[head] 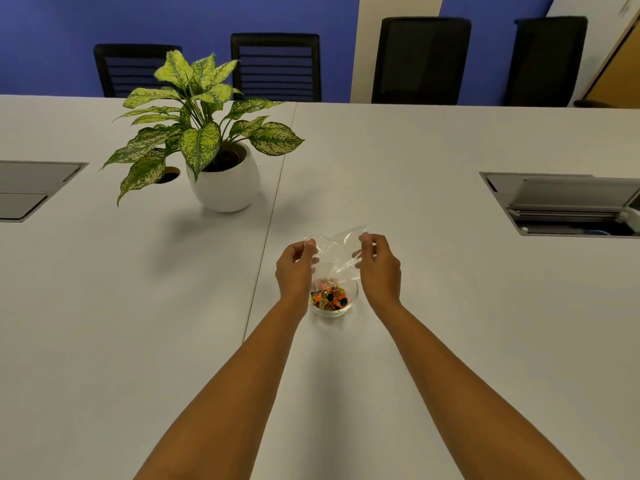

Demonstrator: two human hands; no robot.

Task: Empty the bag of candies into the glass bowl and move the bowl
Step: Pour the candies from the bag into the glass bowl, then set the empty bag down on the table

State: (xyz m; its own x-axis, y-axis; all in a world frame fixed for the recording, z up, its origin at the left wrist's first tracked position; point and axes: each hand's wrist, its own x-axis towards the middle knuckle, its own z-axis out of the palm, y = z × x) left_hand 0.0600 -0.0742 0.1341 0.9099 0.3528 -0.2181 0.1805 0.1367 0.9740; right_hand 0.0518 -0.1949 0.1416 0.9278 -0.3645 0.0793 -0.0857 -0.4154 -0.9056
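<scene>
A small glass bowl (350,304) stands on the white table between my wrists, holding several orange, gold and dark wrapped candies (329,298). Above it hangs a clear plastic bag (337,252), upturned with its mouth down toward the bowl. My left hand (294,268) pinches the bag's upper left corner and my right hand (377,268) pinches its upper right corner. A few pinkish candies (323,283) show through the bag's lower part, just over the bowl.
A potted plant in a white pot (225,185) stands at the far left. Recessed cable boxes sit in the table at the left edge (31,188) and at the right (568,206). Black chairs (277,67) line the far side.
</scene>
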